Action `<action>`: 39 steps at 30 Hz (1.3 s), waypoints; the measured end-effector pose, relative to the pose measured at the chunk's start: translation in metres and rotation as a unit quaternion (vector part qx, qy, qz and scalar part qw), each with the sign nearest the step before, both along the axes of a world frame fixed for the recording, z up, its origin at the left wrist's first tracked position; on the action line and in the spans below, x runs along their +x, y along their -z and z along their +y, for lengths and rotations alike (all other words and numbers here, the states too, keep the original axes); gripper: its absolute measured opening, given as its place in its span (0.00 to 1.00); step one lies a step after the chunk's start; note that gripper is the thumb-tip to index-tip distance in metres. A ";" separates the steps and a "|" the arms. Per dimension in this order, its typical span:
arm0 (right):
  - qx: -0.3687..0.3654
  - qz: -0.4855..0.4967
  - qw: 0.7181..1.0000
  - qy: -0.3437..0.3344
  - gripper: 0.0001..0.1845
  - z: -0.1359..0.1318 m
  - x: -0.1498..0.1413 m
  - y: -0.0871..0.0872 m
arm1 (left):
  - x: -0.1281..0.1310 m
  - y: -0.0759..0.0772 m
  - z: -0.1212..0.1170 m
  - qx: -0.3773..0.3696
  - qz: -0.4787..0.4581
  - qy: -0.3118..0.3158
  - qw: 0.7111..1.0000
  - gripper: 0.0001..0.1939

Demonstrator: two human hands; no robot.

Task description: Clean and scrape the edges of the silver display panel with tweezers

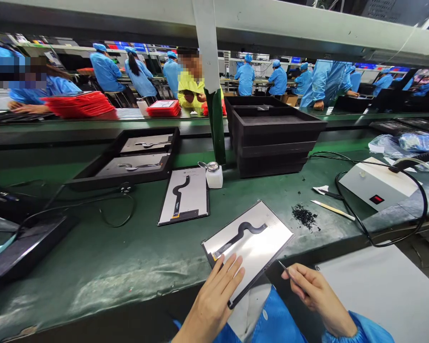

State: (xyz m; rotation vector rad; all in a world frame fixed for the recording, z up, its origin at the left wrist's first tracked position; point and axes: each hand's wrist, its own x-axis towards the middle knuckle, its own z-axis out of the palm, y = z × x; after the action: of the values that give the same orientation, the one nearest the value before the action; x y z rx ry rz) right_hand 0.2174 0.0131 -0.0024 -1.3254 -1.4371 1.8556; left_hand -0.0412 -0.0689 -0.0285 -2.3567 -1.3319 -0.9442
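Note:
An LCD panel (259, 245) with a silvery back and a curved black flex cable (241, 233) lies tilted over the bench's front edge. My left hand (214, 295) rests on its near left part, fingers stretched out flat on the back; its thumb is hidden. Just right of the panel's near edge, my right hand (311, 288) is closed in a pinch on a thin pointed metal tool (283, 267). The tool's tip is close to the panel edge; whether it touches I cannot tell. A second LCD panel (186, 195) lies farther back, flex cable upward.
A white dispenser bottle (214, 177) stands by the second panel. A black tray (80, 181) holds two panels; stacked black trays (275, 147) stand behind. Black scraps (305, 216), a white stick (332, 210) and a white box (379, 183) with cables are right. Co-workers sit across.

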 end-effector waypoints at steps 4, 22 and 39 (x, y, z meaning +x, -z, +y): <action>0.004 -0.003 1.000 0.002 0.37 0.001 0.000 -0.002 | 0.001 0.000 -0.002 0.002 0.002 0.000 1.000 0.43; 0.000 -0.007 1.000 0.011 0.38 0.000 0.002 -0.002 | 0.000 -0.001 -0.001 -0.002 0.005 -0.001 1.000 0.41; 0.049 0.009 0.997 0.065 0.35 0.004 0.008 -0.004 | 0.002 0.007 0.002 0.016 0.003 -0.001 1.000 0.39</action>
State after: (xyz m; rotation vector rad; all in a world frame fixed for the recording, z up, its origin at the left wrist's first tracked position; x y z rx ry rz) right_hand 0.2253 0.0176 0.0012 -1.3190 -1.3810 1.6891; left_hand -0.0395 -0.0670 -0.0353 -2.3315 -1.3071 -0.9515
